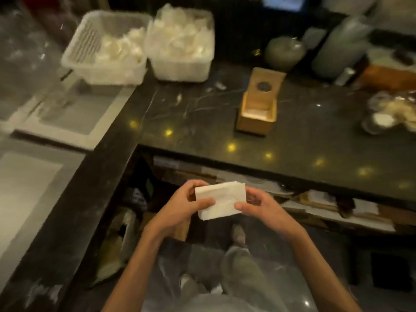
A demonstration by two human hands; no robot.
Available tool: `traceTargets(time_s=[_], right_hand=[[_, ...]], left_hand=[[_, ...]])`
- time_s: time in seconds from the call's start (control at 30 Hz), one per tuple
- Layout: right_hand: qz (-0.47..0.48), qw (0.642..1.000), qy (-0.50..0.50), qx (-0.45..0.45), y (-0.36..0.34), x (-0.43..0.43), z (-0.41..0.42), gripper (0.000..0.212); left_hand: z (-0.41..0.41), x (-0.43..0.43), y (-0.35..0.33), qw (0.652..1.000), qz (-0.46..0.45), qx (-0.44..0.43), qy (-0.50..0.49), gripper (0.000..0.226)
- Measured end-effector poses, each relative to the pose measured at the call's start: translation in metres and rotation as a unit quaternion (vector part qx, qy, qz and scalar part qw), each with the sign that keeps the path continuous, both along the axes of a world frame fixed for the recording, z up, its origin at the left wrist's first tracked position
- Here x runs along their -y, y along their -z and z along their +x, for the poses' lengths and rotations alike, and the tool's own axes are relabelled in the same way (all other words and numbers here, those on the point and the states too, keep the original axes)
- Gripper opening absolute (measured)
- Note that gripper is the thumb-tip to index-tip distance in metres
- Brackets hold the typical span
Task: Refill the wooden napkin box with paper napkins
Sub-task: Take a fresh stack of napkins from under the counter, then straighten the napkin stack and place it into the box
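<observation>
A folded stack of white paper napkins [221, 199] is held in front of me, below the counter's edge. My left hand [186, 204] grips its left side with the thumb on top. My right hand [262, 206] grips its right side the same way. The wooden napkin box [256, 118] stands on the dark marble counter [202, 113], well beyond my hands. Its wooden lid [267, 83] with a dark round knob leans up at the back, and the box is open with a little white showing inside.
Two translucent plastic tubs [105, 70] [182, 68] of white crumpled paper sit at the counter's back left. A round grey jar [284, 51], a tall container [337, 46] and bagged items [391, 113] crowd the right. Cluttered shelves lie under the counter.
</observation>
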State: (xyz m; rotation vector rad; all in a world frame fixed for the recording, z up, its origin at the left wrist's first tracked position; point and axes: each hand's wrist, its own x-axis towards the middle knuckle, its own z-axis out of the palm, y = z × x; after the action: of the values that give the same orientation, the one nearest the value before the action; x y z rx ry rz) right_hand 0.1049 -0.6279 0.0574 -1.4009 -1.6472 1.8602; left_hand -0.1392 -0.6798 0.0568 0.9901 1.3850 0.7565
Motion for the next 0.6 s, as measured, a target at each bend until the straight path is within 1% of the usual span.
traceTargets(time_s=[0.07, 0.17, 0.23, 0.3, 0.37, 0.47, 0.5, 0.6], right_hand=[[-0.007, 0.999, 0.052, -0.012, -0.016, -0.004, 0.025, 0.036], [-0.005, 0.991, 0.127, -0.035, -0.022, -0.016, 0.060, 0.033], [-0.003, 0.985, 0.165, -0.051, -0.021, -0.031, 0.083, 0.040], [0.007, 0.982, 0.182, -0.049, -0.023, -0.051, 0.107, 0.048], [0.030, 0.983, 0.176, -0.030, -0.026, -0.077, 0.132, 0.051], [0.074, 0.984, 0.162, -0.022, -0.026, -0.125, 0.173, 0.045], [0.098, 0.982, 0.161, -0.007, -0.025, -0.142, 0.185, 0.046], [0.173, 0.967, 0.163, 0.091, -0.016, -0.192, 0.218, 0.052]], left_hand=[[0.024, -0.023, -0.014, 0.999, -0.024, 0.036, 0.023, 0.048], [0.059, -0.062, -0.029, 0.995, -0.040, 0.056, 0.072, 0.051], [0.082, -0.092, -0.036, 0.993, -0.030, 0.047, 0.100, 0.047], [0.107, -0.122, -0.043, 0.991, -0.014, 0.027, 0.128, 0.044], [0.132, -0.153, -0.044, 0.989, 0.003, 0.013, 0.150, 0.044], [0.173, -0.202, -0.036, 0.988, 0.044, 0.014, 0.150, 0.043], [0.187, -0.219, -0.032, 0.986, 0.064, 0.009, 0.156, 0.042], [0.228, -0.265, -0.018, 0.978, 0.106, -0.023, 0.178, 0.038]])
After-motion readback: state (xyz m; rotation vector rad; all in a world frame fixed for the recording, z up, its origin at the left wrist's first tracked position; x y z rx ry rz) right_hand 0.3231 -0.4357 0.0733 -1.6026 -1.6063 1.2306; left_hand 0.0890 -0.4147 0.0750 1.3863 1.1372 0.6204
